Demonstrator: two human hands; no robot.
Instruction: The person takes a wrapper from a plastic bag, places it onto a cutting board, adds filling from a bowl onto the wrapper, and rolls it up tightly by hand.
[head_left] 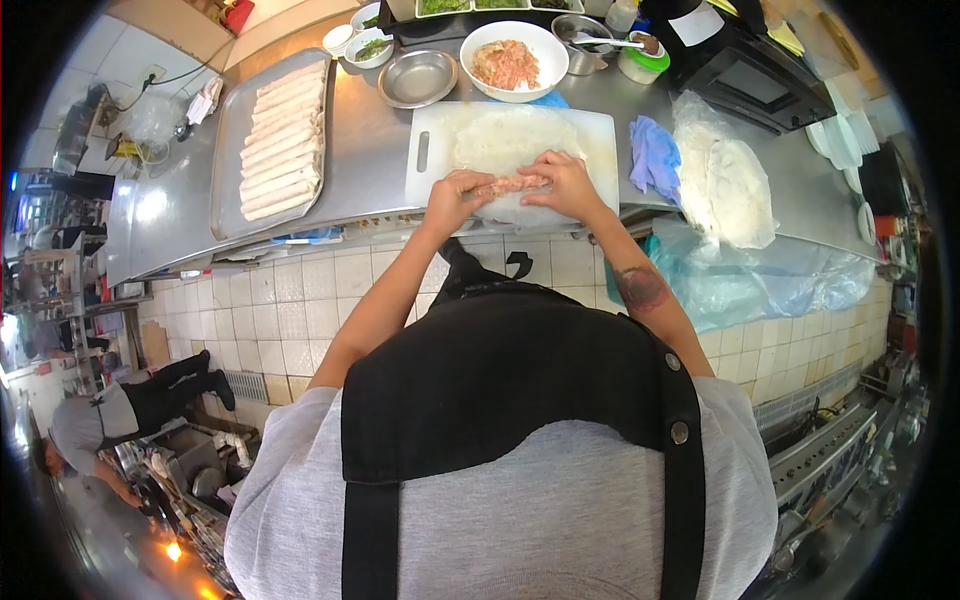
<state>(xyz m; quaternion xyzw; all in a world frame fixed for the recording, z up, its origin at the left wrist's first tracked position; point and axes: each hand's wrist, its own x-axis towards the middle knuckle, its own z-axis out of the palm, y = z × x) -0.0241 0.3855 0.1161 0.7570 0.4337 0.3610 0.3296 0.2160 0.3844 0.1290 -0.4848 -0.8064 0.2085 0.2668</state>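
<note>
A white cutting board [597,140] lies at the front edge of the steel counter. On it is a thin, pale, translucent wrapper sheet [510,135]. Across the sheet's near part runs a strip of pink minced meat filling [515,185]. My left hand [458,203] has its bent fingers pressed round the left end of the strip. At the right end, my right hand [566,190] pinches the meat with curled fingers. Part of the strip is hidden under my fingertips. Behind the board stands a white bowl [482,38] holding more pink mince.
To the left, a metal tray [228,165] carries several pale rolls [285,140]. A steel bowl [418,79] sits behind the board. On the right are a blue cloth [654,158] and a plastic bag with white sheets [728,185]. A co-worker [90,425] is behind, at far left.
</note>
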